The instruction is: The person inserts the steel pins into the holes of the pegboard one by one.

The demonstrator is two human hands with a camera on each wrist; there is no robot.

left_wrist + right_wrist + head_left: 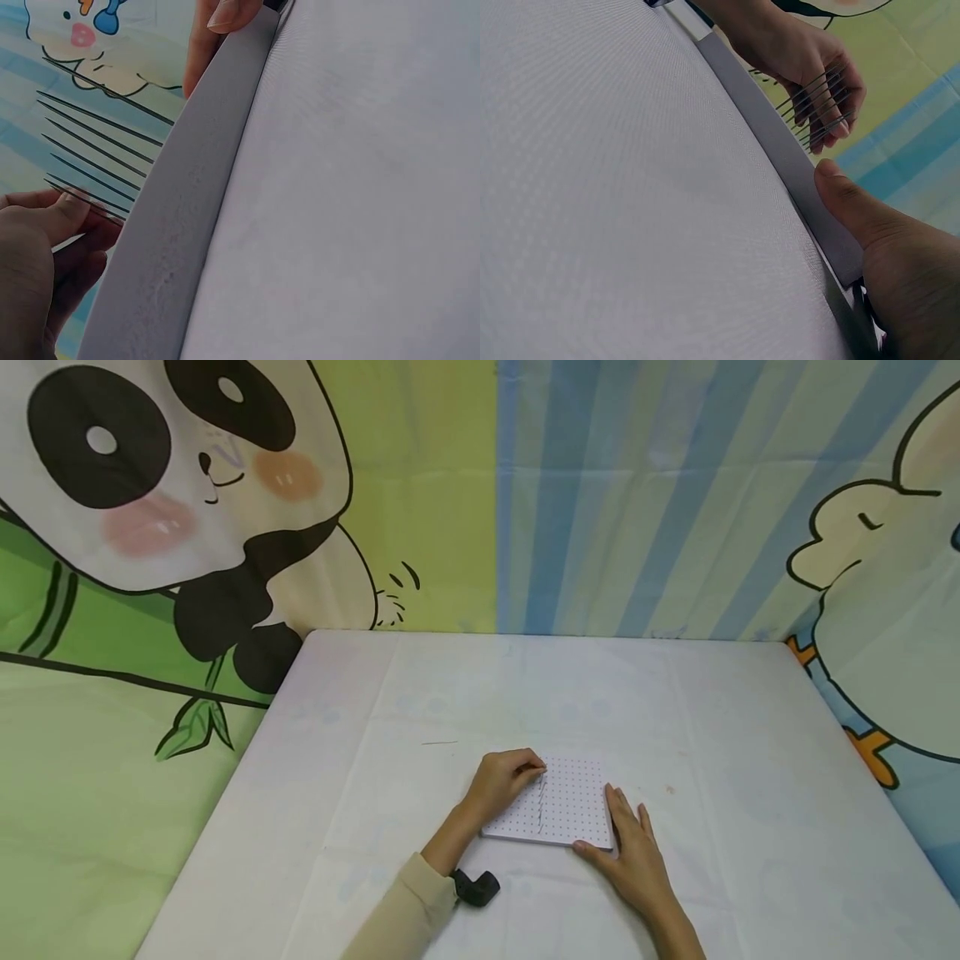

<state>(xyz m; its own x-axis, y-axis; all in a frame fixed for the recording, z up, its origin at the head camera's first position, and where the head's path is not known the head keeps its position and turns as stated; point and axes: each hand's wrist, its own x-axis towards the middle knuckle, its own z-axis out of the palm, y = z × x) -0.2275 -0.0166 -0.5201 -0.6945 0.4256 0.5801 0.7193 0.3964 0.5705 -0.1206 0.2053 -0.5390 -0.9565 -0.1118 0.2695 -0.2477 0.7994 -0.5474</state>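
Note:
A white board (577, 802) with a grid of small holes lies flat on the table. Several thin dark sticks (542, 806) stand upright in it, in a row running away from me; the left wrist view shows their pointed tips (97, 124). At the far end of this row my left hand (504, 781) pinches one thin stick between thumb and forefinger, just above the board. My right hand (633, 856) rests against the board's near right corner, thumb at the front edge and straight fingers along the right side. The right wrist view shows its thumb against the board's side.
A loose thin stick (439, 742) lies on the white-covered table (360, 860), left of and beyond the board. A black strap piece (477, 888) sits at the left wrist. Printed cloth with a panda (225, 552) hangs behind the table.

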